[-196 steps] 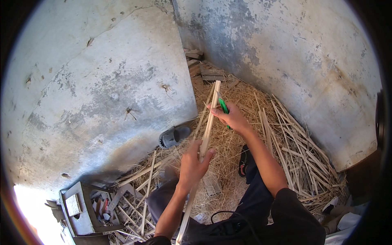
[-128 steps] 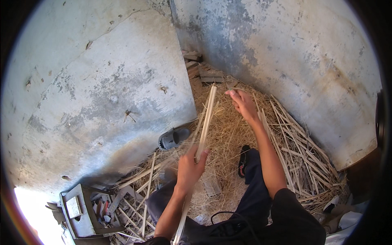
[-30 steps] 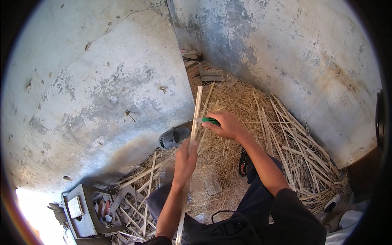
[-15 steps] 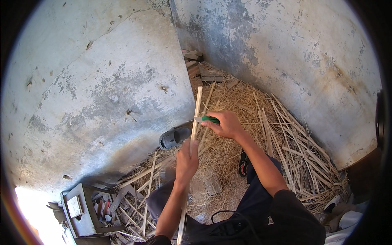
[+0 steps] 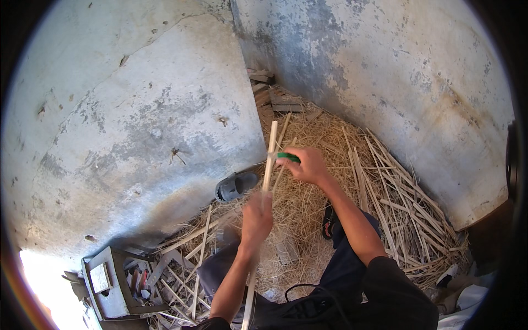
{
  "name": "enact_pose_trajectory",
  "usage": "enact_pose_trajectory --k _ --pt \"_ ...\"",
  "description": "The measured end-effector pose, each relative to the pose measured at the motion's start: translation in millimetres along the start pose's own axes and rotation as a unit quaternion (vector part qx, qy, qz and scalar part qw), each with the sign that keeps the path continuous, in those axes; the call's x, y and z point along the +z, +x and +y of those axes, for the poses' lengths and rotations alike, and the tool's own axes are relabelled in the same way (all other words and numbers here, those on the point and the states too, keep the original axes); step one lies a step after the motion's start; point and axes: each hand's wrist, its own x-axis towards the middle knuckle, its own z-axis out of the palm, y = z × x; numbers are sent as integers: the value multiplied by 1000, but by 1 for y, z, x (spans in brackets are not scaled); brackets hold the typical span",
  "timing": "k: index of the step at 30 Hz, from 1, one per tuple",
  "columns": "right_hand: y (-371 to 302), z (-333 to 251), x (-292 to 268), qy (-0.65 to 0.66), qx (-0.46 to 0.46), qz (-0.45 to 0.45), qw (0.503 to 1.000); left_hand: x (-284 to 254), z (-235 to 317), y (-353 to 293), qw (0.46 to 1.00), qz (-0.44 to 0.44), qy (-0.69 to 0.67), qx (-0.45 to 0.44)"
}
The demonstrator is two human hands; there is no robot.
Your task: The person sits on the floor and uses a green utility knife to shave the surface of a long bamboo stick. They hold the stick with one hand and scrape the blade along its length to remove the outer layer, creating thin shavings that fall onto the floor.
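Observation:
My left hand (image 5: 257,221) is closed around a long, pale split-bamboo or wooden strip (image 5: 270,165). The strip stands up past my fist, and its lower end runs down beside my left forearm. In my right hand (image 5: 309,166) is a small green-handled knife (image 5: 288,158), gripped with the fingers wrapped round the handle. Its blade, blurred, lies across the strip above my left hand. Most of the handle's far end is hidden in my palm.
Curly shavings (image 5: 300,217) cover the floor around my legs. To the right lies a heap of split strips (image 5: 410,212) along the wall. A grey slipper (image 5: 235,186) rests by the left wall corner, and a grey stool (image 5: 113,307) lies at lower left among scraps.
The strip and my left hand have shifted slightly to the right. My right hand and the knife have moved a little up and right, the blade still at the strip.

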Motion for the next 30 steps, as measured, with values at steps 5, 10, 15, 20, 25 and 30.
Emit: enact_pose_trajectory --k 5,10,15,20,25,30 --pt "10 37 -18 -14 67 39 997 8 7 -10 999 -35 18 19" --pt "10 46 -16 -40 64 63 995 6 17 -12 997 -65 12 -34" --pt "16 58 -26 -3 143 99 985 7 19 -19 997 -80 -7 -6" --pt "15 94 -61 -41 255 146 955 -1 51 -32 981 -186 -32 -45" --pt "13 56 -60 165 233 120 951 -3 27 -14 988 -146 19 -44" --pt "11 13 -47 327 222 -17 918 -8 31 -12 983 -178 19 -33"
